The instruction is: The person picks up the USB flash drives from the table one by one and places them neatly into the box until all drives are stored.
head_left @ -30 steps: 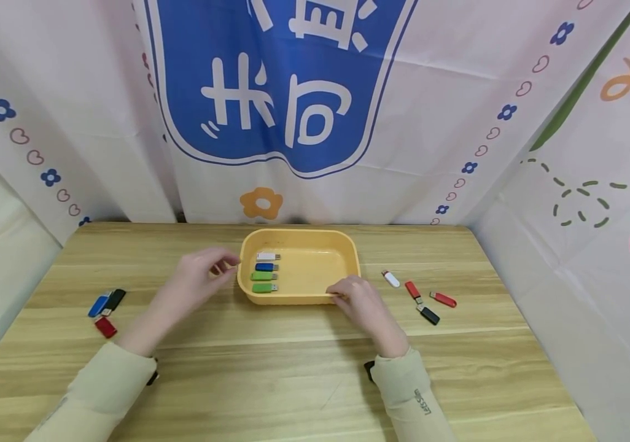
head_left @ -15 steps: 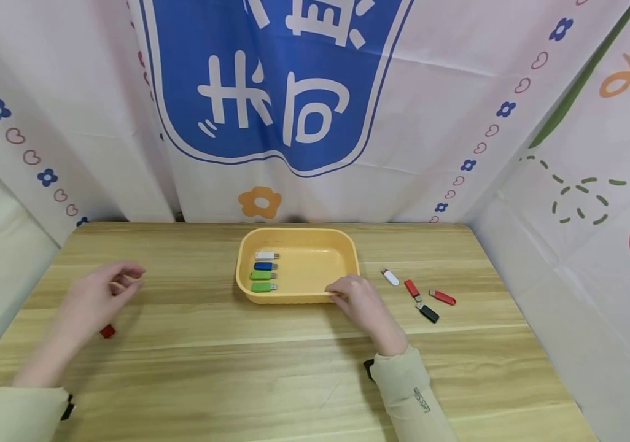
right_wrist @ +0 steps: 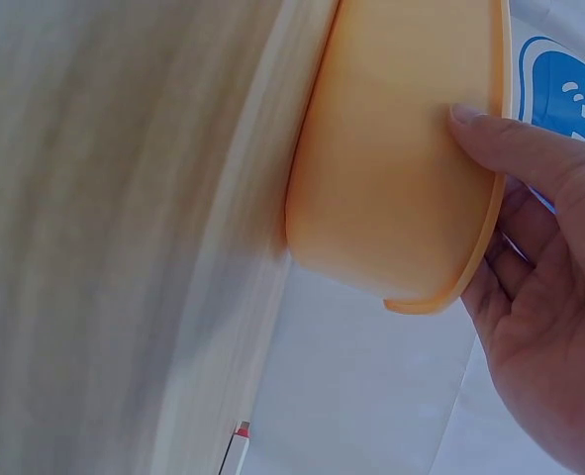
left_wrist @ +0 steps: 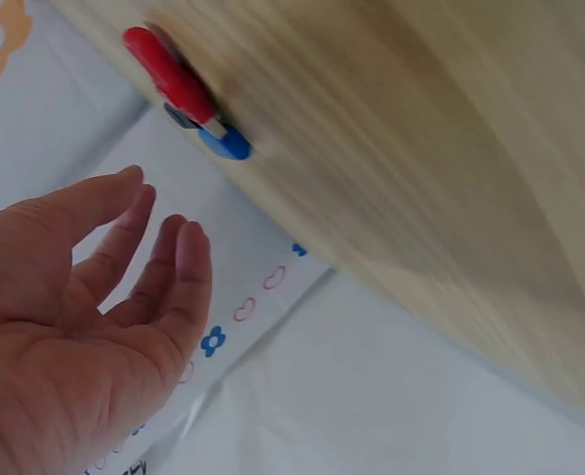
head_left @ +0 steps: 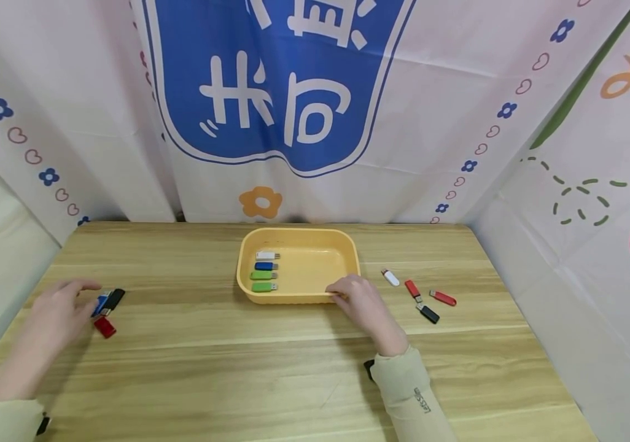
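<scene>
Left hand (head_left: 56,313) has moved beside 3 USB sticks (head_left: 105,327), grip spread; right hand (head_left: 361,303) pinches tray (head_left: 287,299) rim

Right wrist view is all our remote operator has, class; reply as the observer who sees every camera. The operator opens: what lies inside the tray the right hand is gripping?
Observer: The tray holds a column of four: a white USB stick, a blue USB stick and two green USB sticks.
Operator: Where is the left hand?
Observer: The left hand is over the left of the table, next to a red stick, a black stick and a second blue stick.
</scene>
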Demonstrator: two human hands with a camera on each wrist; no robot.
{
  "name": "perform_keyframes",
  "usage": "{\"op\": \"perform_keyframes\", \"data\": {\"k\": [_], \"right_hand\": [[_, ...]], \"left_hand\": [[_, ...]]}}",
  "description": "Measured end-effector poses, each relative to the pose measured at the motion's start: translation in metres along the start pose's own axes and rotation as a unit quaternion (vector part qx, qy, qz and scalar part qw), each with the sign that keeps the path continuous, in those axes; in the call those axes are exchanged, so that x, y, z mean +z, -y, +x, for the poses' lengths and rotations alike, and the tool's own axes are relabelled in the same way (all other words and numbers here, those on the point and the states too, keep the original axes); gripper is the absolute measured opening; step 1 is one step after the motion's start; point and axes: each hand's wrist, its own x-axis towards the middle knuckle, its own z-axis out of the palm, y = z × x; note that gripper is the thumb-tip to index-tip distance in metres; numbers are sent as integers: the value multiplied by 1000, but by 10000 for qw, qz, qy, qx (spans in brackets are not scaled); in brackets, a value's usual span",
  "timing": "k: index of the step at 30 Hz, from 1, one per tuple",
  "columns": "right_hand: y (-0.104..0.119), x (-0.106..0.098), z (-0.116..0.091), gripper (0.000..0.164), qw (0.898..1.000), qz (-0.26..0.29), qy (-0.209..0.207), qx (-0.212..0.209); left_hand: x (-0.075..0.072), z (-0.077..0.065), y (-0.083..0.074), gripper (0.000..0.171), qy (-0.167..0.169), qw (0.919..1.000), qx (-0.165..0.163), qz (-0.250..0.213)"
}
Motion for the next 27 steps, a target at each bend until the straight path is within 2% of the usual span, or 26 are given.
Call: {"op": "perform_keyframes", "data": {"k": [3,11,15,19,27], "right_hand": [[0,0,0,12,10000,-11,8,-6],[0,0,0,12,10000,-51,10,-4],[0,0,1,12,10000,-51,30,12],[0,0,1,13,10000,-68,52,19],[0,0,1,12,10000,-37,32,17]], "left_hand": [[1,0,8,32,135,9998,-55,125],[3,2,21,39,846,9955,-23,418],[4,3,21,39,902,9953,-117,346],[7,3,19,34,789,9961,-186,346],[6,8,12,29,763,9960,-166,431]]}}
